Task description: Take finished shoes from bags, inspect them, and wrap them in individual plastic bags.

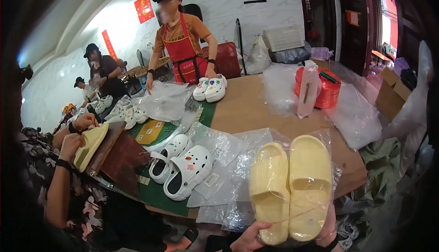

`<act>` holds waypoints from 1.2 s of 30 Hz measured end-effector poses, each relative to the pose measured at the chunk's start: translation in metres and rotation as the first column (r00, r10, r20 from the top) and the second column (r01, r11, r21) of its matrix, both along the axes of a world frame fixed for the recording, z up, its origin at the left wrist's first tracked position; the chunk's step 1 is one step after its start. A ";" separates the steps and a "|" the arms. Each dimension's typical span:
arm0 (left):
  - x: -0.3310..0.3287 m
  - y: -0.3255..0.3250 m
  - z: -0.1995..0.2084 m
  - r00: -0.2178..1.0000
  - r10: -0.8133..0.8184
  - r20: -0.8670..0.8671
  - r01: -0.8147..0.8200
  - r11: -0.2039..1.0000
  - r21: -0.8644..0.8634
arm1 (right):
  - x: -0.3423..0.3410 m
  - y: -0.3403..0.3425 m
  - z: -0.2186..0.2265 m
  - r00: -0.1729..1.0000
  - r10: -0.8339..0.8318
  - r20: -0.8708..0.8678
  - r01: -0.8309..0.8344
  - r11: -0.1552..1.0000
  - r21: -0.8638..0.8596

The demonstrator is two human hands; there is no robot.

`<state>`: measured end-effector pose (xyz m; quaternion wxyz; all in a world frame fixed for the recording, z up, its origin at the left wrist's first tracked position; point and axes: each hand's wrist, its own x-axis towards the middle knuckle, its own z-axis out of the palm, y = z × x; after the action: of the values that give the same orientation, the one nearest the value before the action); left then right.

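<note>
A pair of pale yellow slippers (311, 185) in a clear plastic bag stands upright at the lower right, toes up and side by side. My left hand (249, 238) grips the heel of the left slipper, its thumb on the near side. Around the right slipper's outer edge my right hand (326, 230) is closed, mostly hidden behind it. Thin creases or a strand cross the bag near the heels. Left of the slippers, white clogs (188, 172) with colourful charms rest partly on clear bags (219, 153).
At left, a co-worker's hands (75, 135) hold a yellow slipper (91, 143) by a wooden block (107, 147). Across the table (247, 99), a person in a red apron (185, 53) touches white clogs (210, 89). A red twine roll (324, 89) and plastic bags (354, 115) lie right.
</note>
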<state>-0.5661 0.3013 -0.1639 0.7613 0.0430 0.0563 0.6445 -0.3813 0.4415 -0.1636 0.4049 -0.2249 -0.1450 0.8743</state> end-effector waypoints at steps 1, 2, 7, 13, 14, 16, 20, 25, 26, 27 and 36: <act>-0.005 0.000 -0.008 0.999 -0.017 -0.030 0.017 1.000 0.001 | -0.002 0.002 0.002 1.000 -0.002 0.000 0.002 1.000 0.000; -0.008 0.000 -0.014 0.998 -0.034 -0.060 0.034 0.999 0.001 | -0.005 0.001 0.004 0.982 -0.136 0.134 0.106 0.973 0.207; -0.008 0.008 -0.015 0.975 0.002 -0.224 -0.036 0.988 -0.148 | -0.019 -0.011 0.032 0.521 -0.798 0.304 0.195 0.458 0.867; -0.008 0.021 -0.028 0.956 -0.015 -0.294 -0.034 0.986 -0.162 | 0.007 -0.016 0.008 0.548 -0.755 0.361 -0.074 0.386 0.920; -0.006 0.021 -0.022 0.927 -0.024 -0.374 -0.069 0.970 -0.233 | 0.012 -0.025 0.011 0.701 -0.569 0.430 -0.029 0.581 0.814; -0.008 0.017 -0.027 0.956 0.027 -0.291 -0.085 0.979 -0.187 | 0.026 -0.030 -0.011 0.852 -0.265 0.452 0.046 0.897 0.439; -0.013 0.017 -0.017 0.946 0.145 -0.291 -0.204 0.961 -0.185 | 0.053 -0.028 -0.020 0.957 0.006 0.289 -0.159 0.846 0.509; 0.007 0.024 0.003 0.873 0.124 -0.472 -0.246 0.947 -0.207 | 0.022 -0.046 0.013 0.868 -0.101 0.487 -0.200 0.826 0.528; 0.015 0.031 0.010 0.822 0.133 -0.554 -0.329 0.905 -0.271 | 0.013 -0.042 0.021 0.903 -0.041 0.427 -0.153 0.899 0.410; 0.011 0.031 -0.003 0.819 0.066 -0.569 -0.272 0.919 -0.285 | 0.006 -0.037 0.028 0.940 -0.005 0.340 -0.099 0.952 0.288; 0.011 0.024 0.009 0.291 -0.304 -0.907 -0.210 0.905 -0.370 | 0.035 -0.022 0.018 0.975 -0.008 0.224 -0.075 0.930 0.359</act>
<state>-0.5554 0.3249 -0.1553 0.5845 0.2539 0.6341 0.4380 -0.3466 0.4191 -0.1459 0.4060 -0.2393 -0.3529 0.8083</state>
